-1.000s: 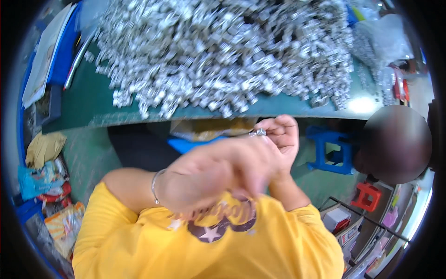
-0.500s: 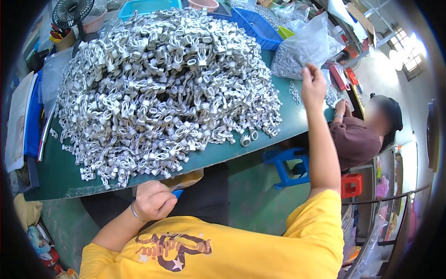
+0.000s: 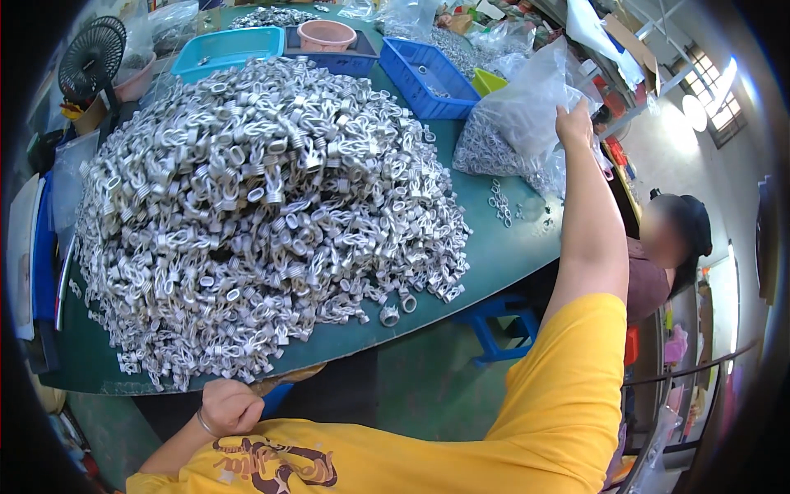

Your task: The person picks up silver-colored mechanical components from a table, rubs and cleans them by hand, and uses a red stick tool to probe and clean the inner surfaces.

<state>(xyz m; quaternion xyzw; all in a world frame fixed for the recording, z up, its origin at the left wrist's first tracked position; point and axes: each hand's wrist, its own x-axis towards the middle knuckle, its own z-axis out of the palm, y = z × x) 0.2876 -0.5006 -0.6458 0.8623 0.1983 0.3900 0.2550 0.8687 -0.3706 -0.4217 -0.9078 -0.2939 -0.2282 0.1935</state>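
"One broad silver-grey mound of looped pieces fills the green bench's left side. And rightward?"

"A clear, bulging plastic bag, near the right edge. The bare right hand is at its upper side; finger grip can't be told. Gathering its slack firmly should prevent spills."

"The bare left hand?"

"Curled closed, just off the near edge."
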